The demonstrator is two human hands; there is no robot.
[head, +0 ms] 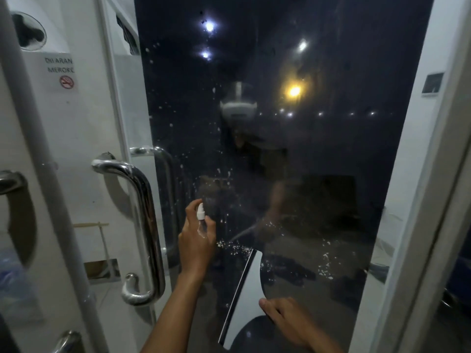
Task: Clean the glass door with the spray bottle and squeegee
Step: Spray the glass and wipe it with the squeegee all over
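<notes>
White plastic with a thin black rubber edge, the wide squeegee [246, 296] stands nearest, low in the view, its blade side turned left and tilted up toward the dark glass door [293, 149]. The right hand [288, 321] holds it from the right: the thumb lies across the white body and the other fingers curl behind it, out of sight. Whether the blade touches the glass, I cannot tell.

Further in and to the left, the left hand [196, 242] grips a small clear spray bottle with a white nozzle [201, 220]. The fingers wrap the bottle's body and the forefinger arches over the nozzle top, which points at the glass just ahead.

White foam specks dot the pane around and above both hands, thickest just right of the bottle. Left of the left hand, a curved chrome pull handle [142, 225] is mounted on the door's edge. Beyond it, a no-smoking sticker [66, 81] sits on the neighbouring white panel.
</notes>
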